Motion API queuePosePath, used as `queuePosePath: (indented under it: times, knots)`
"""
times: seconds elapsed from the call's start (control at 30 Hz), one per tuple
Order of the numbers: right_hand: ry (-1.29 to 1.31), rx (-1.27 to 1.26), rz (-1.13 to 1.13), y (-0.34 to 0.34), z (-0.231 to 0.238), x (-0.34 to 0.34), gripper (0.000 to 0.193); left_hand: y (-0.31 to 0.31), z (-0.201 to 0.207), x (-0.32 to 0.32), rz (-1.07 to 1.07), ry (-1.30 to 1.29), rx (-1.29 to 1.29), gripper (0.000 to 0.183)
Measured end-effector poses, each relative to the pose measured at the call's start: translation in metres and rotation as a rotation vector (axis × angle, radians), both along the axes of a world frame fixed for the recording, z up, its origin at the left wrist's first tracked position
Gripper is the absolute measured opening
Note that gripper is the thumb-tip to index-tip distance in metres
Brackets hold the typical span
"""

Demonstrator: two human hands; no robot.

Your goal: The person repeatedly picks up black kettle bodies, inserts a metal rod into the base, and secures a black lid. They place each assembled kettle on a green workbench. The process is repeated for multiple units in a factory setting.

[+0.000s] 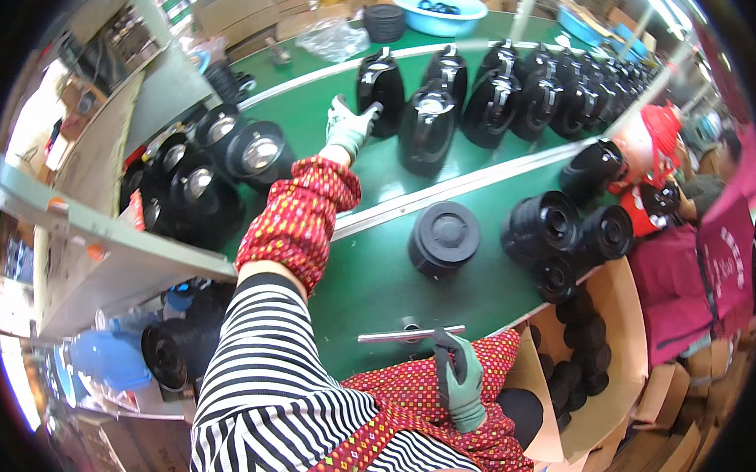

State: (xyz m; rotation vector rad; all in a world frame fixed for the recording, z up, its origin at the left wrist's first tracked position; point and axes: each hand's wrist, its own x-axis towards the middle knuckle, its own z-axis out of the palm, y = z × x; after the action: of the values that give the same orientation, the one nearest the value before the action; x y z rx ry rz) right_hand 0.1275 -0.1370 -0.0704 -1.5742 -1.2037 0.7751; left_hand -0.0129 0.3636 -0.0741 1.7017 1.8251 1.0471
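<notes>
My left hand (349, 127), in a white and grey-green glove, is stretched out over the green work surface. Its fingers are spread beside the nearest-left of the glossy black rounded housings (379, 91); whether they touch it I cannot tell. Another black housing (426, 130) stands just right of it. Low in front of my body, my right hand (463, 381), in a similar glove, has its fingers curled in. What they hold, if anything, is hidden. Just beyond its fingertips lies a thin metal bar (382, 336). A stack of black round discs (444, 239) stands mid-table.
A long row of black housings (540, 95) runs far right along a white rail (473, 183). More black housings (199, 186) crowd the left. Black disc stacks (543, 222) stand right, above a cardboard box (621, 365) of black parts. A person in maroon (697, 267) works at the right.
</notes>
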Motion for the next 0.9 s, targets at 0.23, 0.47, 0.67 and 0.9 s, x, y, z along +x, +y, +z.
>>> queuePosePath:
  times: [0.23, 0.47, 0.67, 0.9]
  knots:
    - [-0.079, 0.05, 0.057, 0.0, 0.007, -0.007, 0.029, -0.154, 0.055, -0.17, -0.095, 0.411, 0.411, 0.091]
    - [0.128, 0.101, 0.029, 0.002, -0.004, -0.003, 0.041, -0.118, 0.007, -0.24, -0.114, 0.41, 0.192, 0.072]
    - [0.045, 0.061, -0.031, 0.03, 0.051, 0.029, 0.081, -0.231, 0.101, -0.161, -0.647, 0.318, 0.559, 0.035]
    - [0.714, -0.038, 0.291, 0.03, 0.12, 0.032, 0.088, -0.366, 0.195, -0.084, -1.259, 0.351, 0.482, 0.039]
